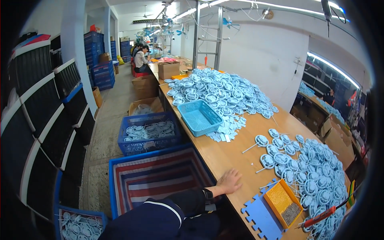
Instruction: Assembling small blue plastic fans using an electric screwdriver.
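My left hand (230, 182) rests on the front edge of the wooden table (224, 156), palm down with fingers spread and nothing held. Its dark sleeve and a black wristband lead back to the lower edge. My right hand is out of view. Beside my left hand lie a blue foam mat (260, 218) and an orange tray (278, 196) holding a patch of small grey metal pieces. A red power screwdriver (320, 217) hangs at the lower right, over a heap of light blue round plastic parts (320, 172), some with thin white sticks.
A larger heap of similar parts (220, 90) covers the far tabletop, next to a turquoise basket (200, 118) and flat pale blue pieces (228, 129). Below stand a lined blue crate (113, 180) and a crate of parts (148, 148). Stacked black crates (36, 100) line the left; people sit far off.
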### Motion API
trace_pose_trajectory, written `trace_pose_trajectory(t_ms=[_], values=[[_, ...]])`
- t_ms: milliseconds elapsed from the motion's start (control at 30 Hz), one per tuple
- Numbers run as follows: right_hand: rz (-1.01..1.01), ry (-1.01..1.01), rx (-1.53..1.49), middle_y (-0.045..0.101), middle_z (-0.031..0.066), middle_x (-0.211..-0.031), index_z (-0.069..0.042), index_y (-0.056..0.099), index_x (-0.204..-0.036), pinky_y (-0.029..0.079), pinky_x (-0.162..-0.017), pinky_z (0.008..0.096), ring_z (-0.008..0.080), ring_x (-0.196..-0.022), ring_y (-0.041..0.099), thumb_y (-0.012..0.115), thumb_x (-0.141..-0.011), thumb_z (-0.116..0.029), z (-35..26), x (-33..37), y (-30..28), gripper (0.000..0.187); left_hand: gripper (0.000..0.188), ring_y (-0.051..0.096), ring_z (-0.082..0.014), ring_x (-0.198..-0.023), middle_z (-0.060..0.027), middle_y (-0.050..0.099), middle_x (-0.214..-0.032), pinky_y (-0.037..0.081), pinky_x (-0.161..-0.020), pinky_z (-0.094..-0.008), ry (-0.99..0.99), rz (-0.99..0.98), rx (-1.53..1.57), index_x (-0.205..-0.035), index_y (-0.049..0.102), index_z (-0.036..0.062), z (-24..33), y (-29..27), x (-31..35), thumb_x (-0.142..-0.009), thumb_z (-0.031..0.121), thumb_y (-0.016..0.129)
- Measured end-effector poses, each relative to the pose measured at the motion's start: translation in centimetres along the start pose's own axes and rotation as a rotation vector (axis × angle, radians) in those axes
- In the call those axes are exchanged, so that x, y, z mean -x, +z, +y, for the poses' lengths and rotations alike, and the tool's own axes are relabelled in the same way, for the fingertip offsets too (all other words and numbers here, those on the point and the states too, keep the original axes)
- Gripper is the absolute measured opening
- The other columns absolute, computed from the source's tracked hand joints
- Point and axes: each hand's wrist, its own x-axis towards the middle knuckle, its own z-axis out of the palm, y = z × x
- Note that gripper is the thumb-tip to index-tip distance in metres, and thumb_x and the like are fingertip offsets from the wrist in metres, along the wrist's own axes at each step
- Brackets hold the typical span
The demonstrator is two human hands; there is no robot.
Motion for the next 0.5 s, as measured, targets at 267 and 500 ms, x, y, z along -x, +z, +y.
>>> trace_pose_trajectory(t_ms=[267,500], values=[[0.158,-0.149,-0.451,0.065,0.0162,-0.105,-0.006,0.067,-0.105,0.048,-0.080,0.0481,0.0321,-0.098,0.060,0.060,-0.088,-0.034,-0.5,-0.6,-2.7,0.033,0.034,0.052,-0.0380,-0.101,-0.0182,0.055,-0.105,0.040,-0.090,-0.0479,0.198,0.062,0.058,-0.105,0.059,0.0059,-1.5,0.0,-0.4,-0.082,0.032,0.061],[0.204,-0.101,-0.785,0.052,0.0202,-0.131,0.008,0.048,-0.130,0.038,-0.103,0.0382,0.0292,-0.122,0.050,0.040,-0.099,-0.020,-3.6,-7.3,-21.1,0.042,0.041,0.042,-0.0371,-0.127,-0.0202,0.048,-0.130,0.032,-0.106,-0.0444,0.202,0.228,0.374,-0.122,0.052,-0.0007,4.8,-14.0,-4.8,-0.084,0.011,0.062]])
